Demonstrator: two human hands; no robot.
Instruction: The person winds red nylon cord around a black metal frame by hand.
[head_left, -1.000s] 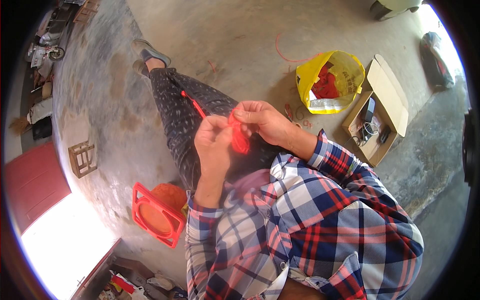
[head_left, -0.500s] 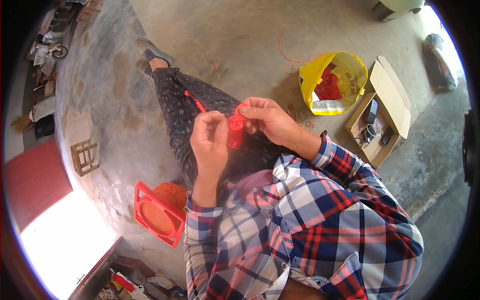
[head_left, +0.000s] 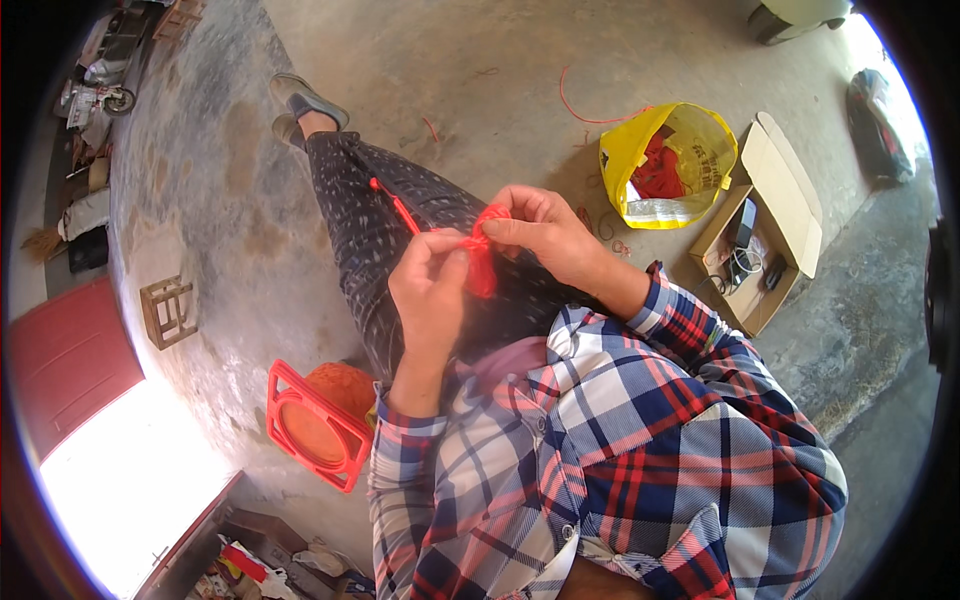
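A looped bundle of bright red cord point(head_left: 482, 272) is held between my two hands above my lap. My left hand point(head_left: 428, 282) pinches it from the left with thumb and forefinger. From the other side my right hand point(head_left: 545, 235) grips its upper loops, thumb on top and fingers curled behind. Loops hang down between the hands over my dark patterned trousers point(head_left: 375, 270). A thin red stick-like piece point(head_left: 397, 207) extends past my left fingertips toward my shin; how it joins the bundle is hidden.
On the floor to the right stand a yellow bag point(head_left: 622, 160) with red material inside and an open cardboard box point(head_left: 790, 205) holding cables and a black device. A red plastic stool point(head_left: 345, 440) is at my left. Farther left sits a small wooden stool point(head_left: 168, 312).
My left hand has moved slightly right and down, closer to my right hand. More of the red loops now hang visibly below the fingers.
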